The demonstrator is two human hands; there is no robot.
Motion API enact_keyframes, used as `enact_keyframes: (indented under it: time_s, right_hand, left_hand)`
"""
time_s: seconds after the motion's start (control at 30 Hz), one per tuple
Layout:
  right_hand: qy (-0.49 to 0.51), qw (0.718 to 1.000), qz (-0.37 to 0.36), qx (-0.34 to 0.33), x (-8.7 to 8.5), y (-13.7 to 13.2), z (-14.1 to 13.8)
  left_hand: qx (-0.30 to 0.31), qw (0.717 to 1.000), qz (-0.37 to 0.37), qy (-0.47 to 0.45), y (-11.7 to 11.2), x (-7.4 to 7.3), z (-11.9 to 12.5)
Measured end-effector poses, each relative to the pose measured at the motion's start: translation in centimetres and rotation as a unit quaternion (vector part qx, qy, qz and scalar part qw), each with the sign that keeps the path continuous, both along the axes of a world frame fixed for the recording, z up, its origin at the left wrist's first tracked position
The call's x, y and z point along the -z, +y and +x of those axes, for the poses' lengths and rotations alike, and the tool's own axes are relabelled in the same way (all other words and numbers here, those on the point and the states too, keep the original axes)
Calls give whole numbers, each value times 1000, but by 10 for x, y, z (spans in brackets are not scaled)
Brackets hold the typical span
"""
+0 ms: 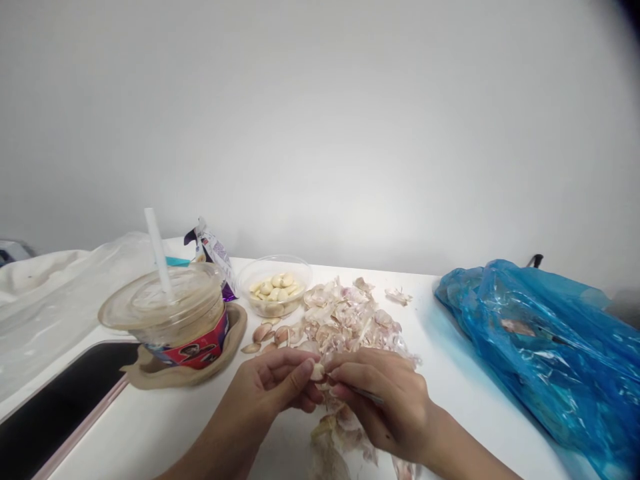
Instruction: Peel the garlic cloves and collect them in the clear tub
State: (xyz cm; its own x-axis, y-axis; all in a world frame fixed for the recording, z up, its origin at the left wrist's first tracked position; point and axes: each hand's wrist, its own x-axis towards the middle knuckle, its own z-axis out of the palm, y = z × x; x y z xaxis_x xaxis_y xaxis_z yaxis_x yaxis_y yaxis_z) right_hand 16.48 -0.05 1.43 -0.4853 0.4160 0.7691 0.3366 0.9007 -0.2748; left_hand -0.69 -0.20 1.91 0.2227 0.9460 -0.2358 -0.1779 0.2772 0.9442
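Your left hand (273,383) pinched a pale garlic clove (318,371) between thumb and fingers, above the table (455,393) and just on the near side of a heap of papery skins (347,317). Your right hand (387,393) had its fingertips curled in close beside the clove; what it grasped, I could not tell. Beyond your left hand, a clear bowl (243,287) held peeled cloves (280,283), with unpeeled cloves (281,335) lying near it and a cup (197,347) farther left.
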Motion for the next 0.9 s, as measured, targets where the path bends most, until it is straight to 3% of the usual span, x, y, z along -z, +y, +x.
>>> enact_keyframes:
  time_s: [0.9]
  right_hand:
    - [-21,999,-23,-11,3,1,1]
  left_hand:
    - [17,1000,-19,-17,1,5,1]
